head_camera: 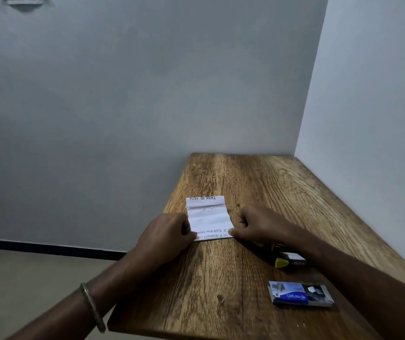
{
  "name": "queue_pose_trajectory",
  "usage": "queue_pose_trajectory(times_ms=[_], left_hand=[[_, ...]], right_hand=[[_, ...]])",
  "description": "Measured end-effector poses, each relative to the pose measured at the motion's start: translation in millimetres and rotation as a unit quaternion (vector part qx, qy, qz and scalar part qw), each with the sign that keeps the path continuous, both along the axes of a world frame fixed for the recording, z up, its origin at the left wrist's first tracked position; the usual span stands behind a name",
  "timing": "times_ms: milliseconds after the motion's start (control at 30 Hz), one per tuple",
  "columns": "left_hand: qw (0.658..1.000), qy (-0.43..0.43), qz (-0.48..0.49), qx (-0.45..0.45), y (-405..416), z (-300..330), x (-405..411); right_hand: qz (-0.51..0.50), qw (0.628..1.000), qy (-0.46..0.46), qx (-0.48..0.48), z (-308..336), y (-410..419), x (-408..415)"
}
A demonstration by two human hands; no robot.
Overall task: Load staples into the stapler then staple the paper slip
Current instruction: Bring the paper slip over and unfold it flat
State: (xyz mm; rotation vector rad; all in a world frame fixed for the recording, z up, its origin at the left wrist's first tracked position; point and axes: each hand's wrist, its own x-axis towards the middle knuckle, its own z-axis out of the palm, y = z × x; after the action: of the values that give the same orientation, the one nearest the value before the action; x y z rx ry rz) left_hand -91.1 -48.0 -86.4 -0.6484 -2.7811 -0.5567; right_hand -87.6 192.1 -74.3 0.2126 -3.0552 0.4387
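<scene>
Nearest us, right of our right hand (258, 227), sit the staple box (299, 294) and stapler (288, 260), untouched. Both hands, left hand (167, 234) included, pinch the paper slip (207, 217)'s near corners; we judge stapling remains, loading unclear.

The paper slip (207, 218) is pinched at its near corners by the left hand (166, 238) and the right hand (260, 227) on the counter (221, 290). The stapler (288, 260) is partly hidden under the right arm. The staple box (299, 294) is seen open nearby.

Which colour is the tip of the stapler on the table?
Yellow; the stapler tip shows beside the right forearm in the head view, its body mostly hidden.
</scene>
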Motion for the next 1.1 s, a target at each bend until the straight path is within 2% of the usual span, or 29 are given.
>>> queue_pose_trajectory(times_ms=[167,233,333,433,533,600,700,767,1100], left_hand=[[0.987,0.122,-0.102,0.006,10,-1,16],[0.985,0.091,-0.127,-0.069,20,-7,22],[0.973,-0.019,-0.143,-0.179,30,-18,29],[0.972,-0.039,-0.139,-0.188,31,-21,30],[0.970,-0.033,-0.131,-0.200,33,-17,33],[0.968,-0.027,-0.130,-0.212,34,-16,35],[0.971,-0.012,-0.139,-0.195,34,-19,37],[0.973,-0.014,-0.145,-0.178,34,-19,38],[0.974,-0.028,-0.156,-0.162,28,-23,33]], right_hand=[[0.000,1.000,0.024,0.001,-5,2,-2],[0.000,0.999,0.038,0.007,-6,2,0],[-0.001,0.997,0.066,0.027,-7,1,5],[-0.004,0.992,0.108,0.065,-8,-2,14],[0.045,0.973,0.194,0.120,-6,-5,25],[0.104,0.972,0.142,0.154,-2,-8,30],[0.164,0.977,-0.044,0.131,-2,-18,40],[0.172,0.973,-0.101,0.112,-6,-20,45],[0.161,0.977,-0.075,0.116,-17,-15,47]])
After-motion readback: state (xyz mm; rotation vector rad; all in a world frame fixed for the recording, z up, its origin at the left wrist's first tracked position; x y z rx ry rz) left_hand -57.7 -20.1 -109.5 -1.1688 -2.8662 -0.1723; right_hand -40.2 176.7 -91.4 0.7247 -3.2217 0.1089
